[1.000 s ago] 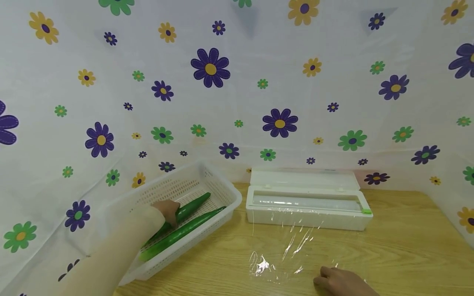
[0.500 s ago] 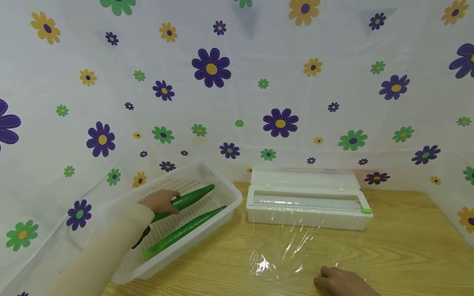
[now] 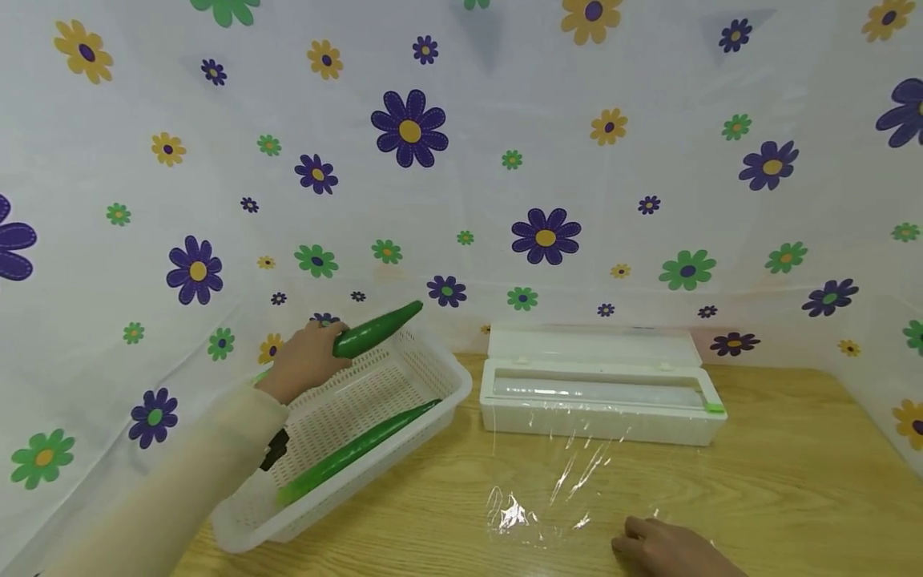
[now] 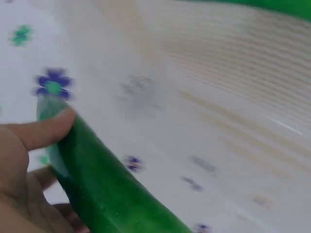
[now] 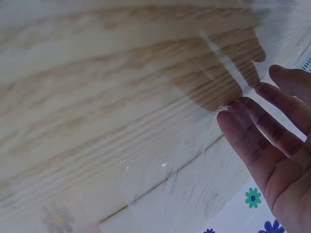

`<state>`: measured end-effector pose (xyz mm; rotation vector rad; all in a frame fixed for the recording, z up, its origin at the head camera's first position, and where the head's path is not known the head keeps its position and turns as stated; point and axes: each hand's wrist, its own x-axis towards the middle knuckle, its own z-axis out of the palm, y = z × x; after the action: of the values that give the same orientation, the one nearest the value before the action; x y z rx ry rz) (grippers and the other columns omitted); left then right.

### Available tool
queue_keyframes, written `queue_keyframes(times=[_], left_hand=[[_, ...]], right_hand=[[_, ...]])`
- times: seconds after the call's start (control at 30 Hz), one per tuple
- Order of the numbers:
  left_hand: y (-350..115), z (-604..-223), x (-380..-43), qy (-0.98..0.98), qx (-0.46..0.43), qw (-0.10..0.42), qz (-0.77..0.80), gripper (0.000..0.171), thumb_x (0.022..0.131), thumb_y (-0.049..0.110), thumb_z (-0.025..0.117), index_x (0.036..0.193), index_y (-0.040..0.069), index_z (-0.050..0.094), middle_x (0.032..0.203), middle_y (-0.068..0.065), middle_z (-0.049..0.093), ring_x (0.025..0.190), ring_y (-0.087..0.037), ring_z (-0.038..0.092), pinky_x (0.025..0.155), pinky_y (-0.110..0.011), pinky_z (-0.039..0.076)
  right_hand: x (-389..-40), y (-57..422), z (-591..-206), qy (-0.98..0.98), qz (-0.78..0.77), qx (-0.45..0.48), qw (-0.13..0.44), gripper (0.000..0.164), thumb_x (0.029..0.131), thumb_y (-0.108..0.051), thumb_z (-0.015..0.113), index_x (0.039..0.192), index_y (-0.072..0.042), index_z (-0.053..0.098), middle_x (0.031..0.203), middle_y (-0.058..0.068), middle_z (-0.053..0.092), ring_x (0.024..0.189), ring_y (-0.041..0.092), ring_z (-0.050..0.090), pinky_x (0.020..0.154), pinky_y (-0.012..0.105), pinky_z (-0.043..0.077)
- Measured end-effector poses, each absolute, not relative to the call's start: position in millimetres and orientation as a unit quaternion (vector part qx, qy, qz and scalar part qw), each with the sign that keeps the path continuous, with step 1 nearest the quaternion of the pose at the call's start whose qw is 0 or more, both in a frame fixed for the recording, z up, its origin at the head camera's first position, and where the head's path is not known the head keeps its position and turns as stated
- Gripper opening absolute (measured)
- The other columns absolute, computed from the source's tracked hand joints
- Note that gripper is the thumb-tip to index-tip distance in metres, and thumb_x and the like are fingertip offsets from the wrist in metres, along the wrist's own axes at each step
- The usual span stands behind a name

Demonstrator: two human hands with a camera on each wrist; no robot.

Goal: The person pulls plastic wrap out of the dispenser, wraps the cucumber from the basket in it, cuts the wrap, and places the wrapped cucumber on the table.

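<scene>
My left hand (image 3: 306, 361) grips a green cucumber (image 3: 378, 330) in the air above a white perforated basket (image 3: 461, 385). In the left wrist view the thumb lies over one side of that cucumber (image 4: 107, 179), and the other fingers reach round beneath. A second cucumber (image 3: 360, 445) lies inside the basket along its near wall. Low in the head view, my right hand (image 3: 667, 549) rests at the near part of a clear sheet of cling film (image 3: 548, 489). The right wrist view shows its fingers (image 5: 274, 128) loosely extended, their tips touching the film.
Behind the film stands a white cling film dispenser (image 3: 606, 425), lid (image 3: 591, 349) raised, with a film roll (image 3: 598, 393) inside and a green piece at its right end. A flowered white sheet (image 3: 461, 184) surrounds the wooden table (image 3: 808, 473) at the back and sides.
My left hand has raised the cucumber from the basket floor to above its rim. The other cucumber stays in place. My right hand and the film have hardly moved.
</scene>
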<state>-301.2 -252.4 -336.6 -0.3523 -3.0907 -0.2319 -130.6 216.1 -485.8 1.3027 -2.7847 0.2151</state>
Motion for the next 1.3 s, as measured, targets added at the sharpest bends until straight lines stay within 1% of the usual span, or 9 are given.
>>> queue_keyframes(times=[0.1,0.2,0.4,0.5,0.63,0.8,1.0,1.17,1.3], left_hand=[[-220.3,-322.0,-291.8,-0.988,-0.121,0.039,-0.084,0.051,0.087,0.026,0.066,0.130,0.005,0.050,0.109,-0.024,0.056,0.090,-0.033,0.057,0.072,-0.048,0.052],[-178.8,-311.9,-278.6,-0.983,-0.150,0.033,-0.097,0.053,0.087,0.027,0.066,0.133,0.011,0.049,0.110,-0.020,0.057,0.091,-0.029,0.058,0.076,-0.046,0.053],[-96.8,-317.5,-245.5,-0.966,-0.225,-0.016,-0.126,0.054,0.082,0.028,0.071,0.131,0.017,0.052,0.111,-0.011,0.059,0.093,-0.021,0.058,0.079,-0.039,0.052],[-65.2,-327.9,-228.8,-0.954,-0.269,-0.044,-0.123,0.054,0.081,0.031,0.072,0.130,0.017,0.054,0.112,-0.008,0.060,0.092,-0.018,0.058,0.076,-0.033,0.051],[-31.3,-346.3,-212.3,-0.940,-0.317,-0.076,-0.103,0.052,0.081,0.035,0.072,0.128,0.020,0.055,0.109,-0.003,0.061,0.087,-0.011,0.056,0.070,-0.023,0.047],[-3.5,-377.0,-206.4,-0.932,-0.338,-0.094,-0.095,0.046,0.079,0.034,0.074,0.120,0.020,0.059,0.102,0.002,0.062,0.084,-0.007,0.054,0.068,-0.020,0.043],[16.0,-408.8,-204.6,-0.927,-0.345,-0.120,-0.086,0.043,0.077,0.033,0.076,0.116,0.020,0.062,0.097,0.006,0.063,0.083,-0.004,0.053,0.067,-0.018,0.042],[26.9,-421.1,-205.7,-0.922,-0.340,-0.154,-0.103,0.045,0.074,0.033,0.078,0.115,0.023,0.063,0.099,0.009,0.064,0.084,-0.002,0.053,0.070,-0.016,0.043],[33.7,-427.3,-206.9,-0.918,-0.336,-0.181,-0.110,0.045,0.074,0.031,0.079,0.115,0.024,0.063,0.098,0.010,0.064,0.084,-0.002,0.053,0.069,-0.016,0.043]], right_hand=[[-130.0,216.1,-486.6,-0.903,0.068,0.424,0.030,0.048,0.082,-0.059,0.057,0.092,-0.013,0.064,0.076,-0.009,0.046,0.064,-0.005,0.032,0.049,0.014,0.035],[-128.5,215.9,-487.4,-0.904,0.063,0.422,0.042,0.048,0.082,-0.060,0.056,0.091,-0.013,0.064,0.076,-0.009,0.046,0.063,-0.005,0.032,0.048,0.014,0.034],[-124.3,214.6,-489.0,-0.906,0.042,0.415,0.079,0.058,0.080,-0.066,0.054,0.095,-0.012,0.067,0.078,-0.004,0.052,0.064,0.000,0.043,0.049,0.015,0.039],[-122.6,213.8,-489.1,-0.909,0.039,0.409,0.075,0.062,0.080,-0.068,0.053,0.097,-0.010,0.068,0.082,-0.001,0.056,0.067,0.004,0.050,0.050,0.016,0.042],[-122.4,213.1,-487.6,-0.911,0.041,0.404,0.066,0.063,0.080,-0.069,0.051,0.094,-0.010,0.065,0.080,-0.003,0.055,0.066,0.005,0.050,0.049,0.018,0.042],[-123.2,211.0,-485.1,-0.915,0.060,0.394,0.063,0.055,0.078,-0.071,0.052,0.085,-0.016,0.058,0.075,-0.010,0.046,0.063,0.000,0.040,0.047,0.018,0.036],[-119.4,205.6,-489.7,-0.922,0.080,0.374,0.055,0.052,0.080,-0.070,0.050,0.082,-0.018,0.055,0.079,-0.010,0.045,0.065,0.000,0.038,0.050,0.018,0.033],[-112.1,199.7,-488.0,-0.944,0.059,0.324,0.012,0.060,0.079,-0.076,0.043,0.082,-0.018,0.055,0.084,-0.007,0.049,0.073,0.007,0.046,0.054,0.024,0.040],[-105.6,198.9,-487.1,-0.949,0.024,0.315,-0.005,0.071,0.080,-0.076,0.040,0.091,-0.009,0.061,0.088,0.001,0.057,0.079,0.016,0.057,0.057,0.027,0.047]])
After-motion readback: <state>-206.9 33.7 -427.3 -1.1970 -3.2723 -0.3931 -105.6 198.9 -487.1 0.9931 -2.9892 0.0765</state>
